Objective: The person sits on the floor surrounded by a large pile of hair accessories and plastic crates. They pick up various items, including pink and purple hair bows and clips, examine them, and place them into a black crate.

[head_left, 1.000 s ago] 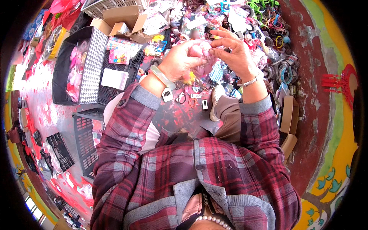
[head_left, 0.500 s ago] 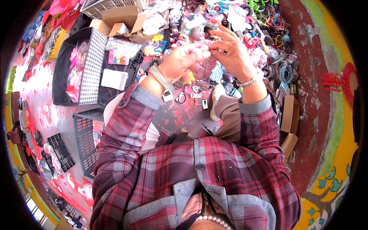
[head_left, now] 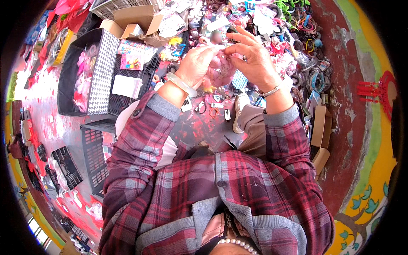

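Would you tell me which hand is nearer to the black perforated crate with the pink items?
Left. The left hand is closer to the crate; the right hand lies farther right.

glossy clear plastic packet (head_left: pixel 221 70), matt cardboard box (head_left: pixel 131 19)

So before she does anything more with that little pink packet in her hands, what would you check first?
1. Both hands on the pink packet: ok, the left hand and the right hand meet around it.
2. Grip by the fingertips: ok on the right; the left fingers are partly hidden.
3. Packet open or sealed: cannot tell, the clear wrap is blurred.
4. What is inside: cannot tell beyond something pink.
5. Room to set it down: not ok just below, where small trinkets crowd the ground.
6. Black crate within reach to the left: probably ok, it sits near her left forearm.
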Motion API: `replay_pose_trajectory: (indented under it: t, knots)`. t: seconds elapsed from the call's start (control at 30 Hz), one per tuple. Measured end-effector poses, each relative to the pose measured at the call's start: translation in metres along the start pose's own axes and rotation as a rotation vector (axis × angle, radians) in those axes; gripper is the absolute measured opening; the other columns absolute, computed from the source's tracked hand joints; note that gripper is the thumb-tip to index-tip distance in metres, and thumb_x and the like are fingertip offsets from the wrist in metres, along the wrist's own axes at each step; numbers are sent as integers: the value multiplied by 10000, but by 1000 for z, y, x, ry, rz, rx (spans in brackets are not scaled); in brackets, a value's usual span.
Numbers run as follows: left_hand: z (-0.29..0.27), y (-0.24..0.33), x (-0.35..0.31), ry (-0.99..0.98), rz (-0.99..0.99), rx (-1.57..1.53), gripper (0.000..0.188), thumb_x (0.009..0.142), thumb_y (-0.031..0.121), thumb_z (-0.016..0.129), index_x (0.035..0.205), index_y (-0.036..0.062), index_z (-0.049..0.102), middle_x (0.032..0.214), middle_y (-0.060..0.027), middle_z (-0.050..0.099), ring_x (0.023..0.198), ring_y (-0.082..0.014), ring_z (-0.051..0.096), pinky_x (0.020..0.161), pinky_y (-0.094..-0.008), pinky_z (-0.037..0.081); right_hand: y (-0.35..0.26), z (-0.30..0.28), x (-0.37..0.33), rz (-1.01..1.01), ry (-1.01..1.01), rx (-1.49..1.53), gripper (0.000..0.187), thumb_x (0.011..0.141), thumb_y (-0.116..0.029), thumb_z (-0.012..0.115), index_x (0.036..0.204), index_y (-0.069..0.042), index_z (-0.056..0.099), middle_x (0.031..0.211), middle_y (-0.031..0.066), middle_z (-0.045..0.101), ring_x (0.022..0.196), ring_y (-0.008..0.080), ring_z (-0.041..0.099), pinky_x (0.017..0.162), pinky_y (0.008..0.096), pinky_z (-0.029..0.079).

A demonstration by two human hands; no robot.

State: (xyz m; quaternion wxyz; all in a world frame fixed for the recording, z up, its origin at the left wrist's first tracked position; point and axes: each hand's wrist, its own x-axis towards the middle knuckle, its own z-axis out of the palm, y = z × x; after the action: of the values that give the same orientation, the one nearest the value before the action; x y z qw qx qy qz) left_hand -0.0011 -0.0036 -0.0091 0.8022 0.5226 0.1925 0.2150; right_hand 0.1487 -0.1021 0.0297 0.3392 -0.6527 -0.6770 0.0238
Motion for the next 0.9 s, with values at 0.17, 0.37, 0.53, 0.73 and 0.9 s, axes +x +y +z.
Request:
replay_pose_trajectory:
  t: [0.17, 0.37, 0.53, 0.73, 0.9]
  knots:
    - [4, 0, 0, -28, -1, 39, 293, 901, 206, 460, 1078, -4, 562, 980, -59, 590, 807, -89, 547, 711, -213, 441, 2, -1, -1, -13, -47, -5, 155, 646, -26, 593, 771, -73, 672, 1130, 113, 563, 1178, 335, 420, 956, 392, 375]
    - [5, -8, 2, -53, -4, 58, 294, 900, 216, 467, 1058, -7, 574, 940, -60, 600, 759, -83, 547, 643, -202, 444, -2, -9, -2, 28, -171, 33, 185, 640, -12, 599, 803, -59, 672, 1173, 110, 536, 1225, 327, 362, 983, 403, 344]
    - [-2, -2, 4, -14, -31, -30, 294, 908, 202, 448, 1078, -12, 556, 1016, -92, 591, 892, -141, 566, 767, -259, 462, 0, -10, -2, 20, -91, 26, 293, 642, -54, 614, 929, -97, 656, 1238, 134, 481, 1245, 350, 325, 995, 423, 324]
    - [5, 15, 0, -1, -122, -326, 302, 911, 189, 438, 1105, -21, 536, 1090, -115, 566, 997, -172, 544, 841, -302, 450, -11, 1, 1, -66, -46, -53, 342, 618, -170, 666, 956, -121, 646, 1255, 175, 455, 1212, 420, 341, 983, 448, 332]
    - [6, 11, -1, 10, -80, -296, 315, 909, 189, 449, 1131, -26, 514, 1103, -121, 557, 1006, -178, 538, 857, -302, 444, -12, 7, 2, -83, -59, -12, 292, 604, -190, 690, 878, -93, 658, 1264, 175, 445, 1222, 430, 322, 985, 450, 332]
